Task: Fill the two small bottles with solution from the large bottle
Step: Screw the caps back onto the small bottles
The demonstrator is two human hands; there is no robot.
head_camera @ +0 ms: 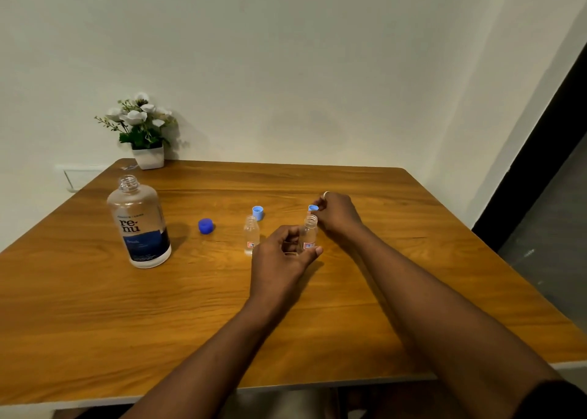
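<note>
The large clear bottle (139,225) with a blue label stands uncapped at the left of the wooden table (317,323). Its dark blue cap (205,226) lies to its right. Two small clear bottles stand near the middle, both uncapped. The left small bottle (251,235) stands free, with a light blue cap (258,212) lying just behind it. My left hand (282,260) grips the right small bottle (309,233) around its lower body. My right hand (338,213) pinches a second light blue cap (313,208) just above and behind that bottle's mouth.
A white pot of white flowers (144,132) stands at the table's back left corner against the wall. The table's right edge runs beside a dark doorway and grey floor. A white wall socket sits left of the table.
</note>
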